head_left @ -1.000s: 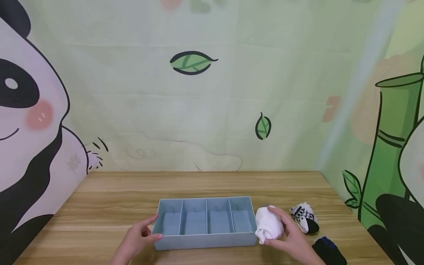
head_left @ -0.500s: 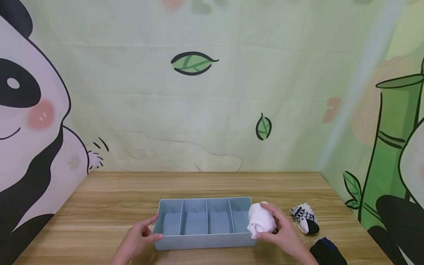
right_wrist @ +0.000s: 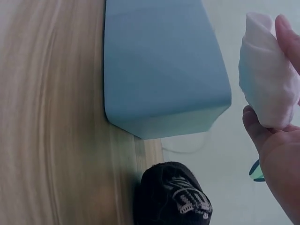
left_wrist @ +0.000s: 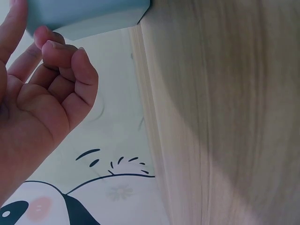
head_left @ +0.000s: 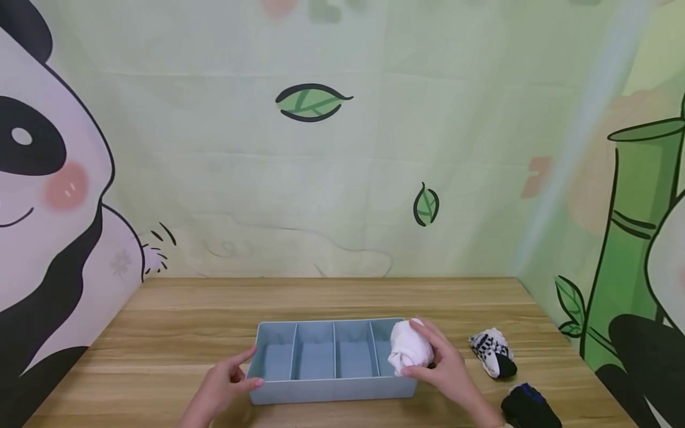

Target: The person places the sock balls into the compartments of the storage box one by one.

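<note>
**A wooden table and the things on it**

The wooden table [head_left: 176, 333] has a light brown top with long grain lines that run from left to right. Its far edge meets a wall with painted pandas and leaves. Near the front edge stands a pale blue tray [head_left: 332, 392], long and low, with thin walls that split it into four compartments side by side. To the right of the tray, apart from it, lies a rolled black and white sock [head_left: 493, 352]. Nearer to the front edge, just beside that one, lies a rolled dark sock [head_left: 530, 406] with a bit of blue on top.
</note>
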